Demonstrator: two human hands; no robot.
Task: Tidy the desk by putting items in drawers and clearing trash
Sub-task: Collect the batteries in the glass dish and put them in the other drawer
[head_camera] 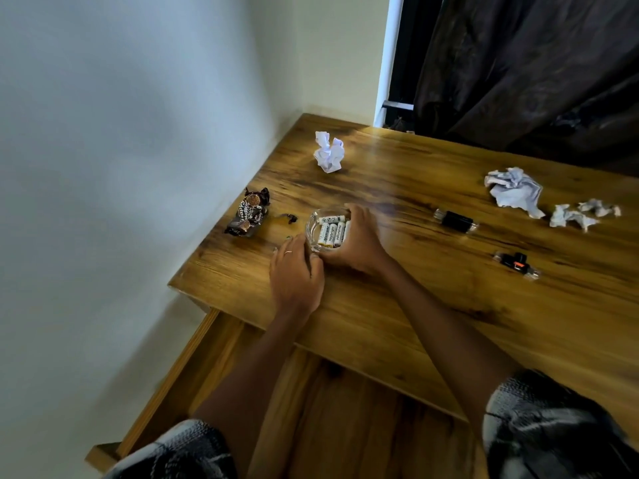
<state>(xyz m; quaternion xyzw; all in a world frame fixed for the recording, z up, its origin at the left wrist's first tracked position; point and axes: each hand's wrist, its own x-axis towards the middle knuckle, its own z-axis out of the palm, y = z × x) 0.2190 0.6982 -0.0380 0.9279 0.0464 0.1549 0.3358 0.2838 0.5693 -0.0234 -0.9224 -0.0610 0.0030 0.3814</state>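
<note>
1. Nearest: an open drawer stands pulled out below the front edge of the desk; wooden floor of the drawer visible between the two forearms. Patterned dark-and-white sleeves at both lower corners.
2. Left hand: lies on the desk top, fingers curled against the near-left rim of a glass dish; a ring shows on one finger. Fingertips touch the glass; whether they truly grip it cannot be told.
3. Right hand: wrapped round the right side of the dish, fingers over the far rim, thumb at the near edge. Firm hold.
4. The dish sits on the desk near its left end and holds several white batteries lying side by side.
5. Left of the dish: a dark torn scrap, then a brown snack wrapper near the desk's left edge.
6. Right, well apart from the hands: a small black-and-red item and, farther back, a black item with clear ends; both too blurred to identify.
7. Far right: a large crumpled paper with two smaller paper balls beside it.
8. Far left corner: another crumpled paper, standing alone.
9. Behind: white wall, dark curtain.
</note>
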